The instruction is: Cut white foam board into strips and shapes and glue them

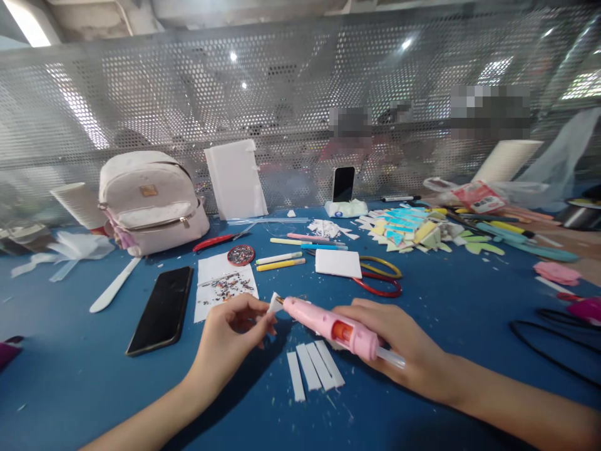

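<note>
My right hand (407, 346) grips a pink glue gun (332, 326) with a clear glue stick out its back, nozzle pointing left. My left hand (231, 331) pinches a small white foam piece (273, 303) right at the nozzle tip. Several white foam strips (313, 368) lie on the blue table (84, 376) just below the gun. Both hands hover low over the table near its front.
A black phone (162, 309) and a white paper with glitter (224, 287) lie to the left. A white backpack (149, 202), red-handled scissors (216, 240), pens (280, 262), a white foam square (338, 263), coloured foam scraps (407, 229) and black cables (554, 338) surround the spot.
</note>
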A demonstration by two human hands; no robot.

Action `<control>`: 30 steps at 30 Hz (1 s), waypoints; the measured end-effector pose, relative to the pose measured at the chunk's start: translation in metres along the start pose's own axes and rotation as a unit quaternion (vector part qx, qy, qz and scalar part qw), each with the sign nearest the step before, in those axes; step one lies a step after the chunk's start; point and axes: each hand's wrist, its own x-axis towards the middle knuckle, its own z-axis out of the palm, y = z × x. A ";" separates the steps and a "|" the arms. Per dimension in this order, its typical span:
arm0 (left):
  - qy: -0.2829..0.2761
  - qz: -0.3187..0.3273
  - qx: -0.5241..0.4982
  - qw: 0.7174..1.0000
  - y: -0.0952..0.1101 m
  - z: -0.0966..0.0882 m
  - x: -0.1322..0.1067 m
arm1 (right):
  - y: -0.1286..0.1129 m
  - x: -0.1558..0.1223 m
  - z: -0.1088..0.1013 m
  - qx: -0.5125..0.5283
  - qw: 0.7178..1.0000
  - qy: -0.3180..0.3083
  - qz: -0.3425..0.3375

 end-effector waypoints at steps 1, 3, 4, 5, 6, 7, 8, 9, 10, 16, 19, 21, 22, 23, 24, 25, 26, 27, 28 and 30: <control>0.001 0.002 0.006 1.000 0.000 0.000 0.000 | 0.000 0.000 0.000 -0.002 1.000 -0.002 0.000; 0.004 0.006 0.014 1.000 0.001 0.000 -0.001 | 0.000 0.000 0.000 -0.006 1.000 -0.005 -0.003; 0.005 0.007 0.017 1.000 0.000 0.000 -0.002 | 0.000 0.000 0.000 -0.008 1.000 -0.004 -0.005; 0.007 0.007 0.018 1.000 0.000 0.000 -0.002 | 0.000 0.000 0.000 -0.009 1.000 -0.003 -0.005; 0.008 0.007 0.018 1.000 0.000 0.000 -0.002 | 0.000 0.000 0.000 -0.010 1.000 -0.003 -0.006; 0.008 0.006 0.017 1.000 -0.001 0.001 -0.002 | 0.000 0.000 0.000 -0.011 1.000 -0.002 -0.006; 0.009 0.004 0.014 1.000 -0.001 0.001 -0.002 | 0.001 0.000 0.000 -0.012 1.000 0.000 -0.008; 0.009 0.001 0.009 1.000 -0.002 0.001 -0.002 | 0.001 0.000 0.000 -0.014 1.000 0.000 -0.010; 0.008 -0.002 0.002 1.000 -0.002 0.002 -0.002 | 0.001 -0.001 0.000 -0.015 1.000 0.000 -0.013; 0.013 -0.031 -0.041 0.999 -0.001 -0.001 0.001 | 0.001 -0.002 0.000 -0.026 0.999 0.014 -0.041; 0.013 -0.038 -0.045 0.998 -0.005 -0.007 0.006 | 0.002 -0.003 -0.001 -0.025 0.998 0.023 -0.060; 0.009 -0.033 -0.038 0.999 -0.008 -0.011 0.009 | 0.002 -0.003 -0.001 -0.023 0.997 0.031 -0.063; 0.005 -0.026 -0.030 0.999 -0.009 -0.012 0.010 | 0.003 -0.003 -0.001 -0.022 0.997 0.037 -0.058; 0.002 -0.017 -0.020 1.000 -0.011 -0.013 0.011 | 0.003 -0.002 -0.001 -0.020 0.997 0.045 -0.052; -0.001 -0.003 -0.006 1.000 -0.011 -0.013 0.012 | 0.004 -0.002 0.000 -0.017 0.997 0.055 -0.046; -0.004 0.014 0.011 1.000 -0.012 -0.014 0.012 | 0.005 -0.002 0.001 -0.011 0.997 0.067 -0.038; -0.006 0.036 0.031 0.999 -0.012 -0.014 0.012 | 0.006 -0.002 0.001 -0.002 0.997 0.076 -0.027; -0.008 0.062 0.054 0.997 -0.011 -0.015 0.013 | 0.007 -0.003 0.002 0.012 0.997 0.081 -0.010; -0.007 0.094 0.080 0.992 -0.010 -0.017 0.013 | 0.008 -0.004 0.002 0.030 0.996 0.082 0.011; 0.001 0.172 0.140 0.975 -0.008 -0.023 0.014 | 0.010 -0.006 0.003 0.071 0.993 0.071 0.066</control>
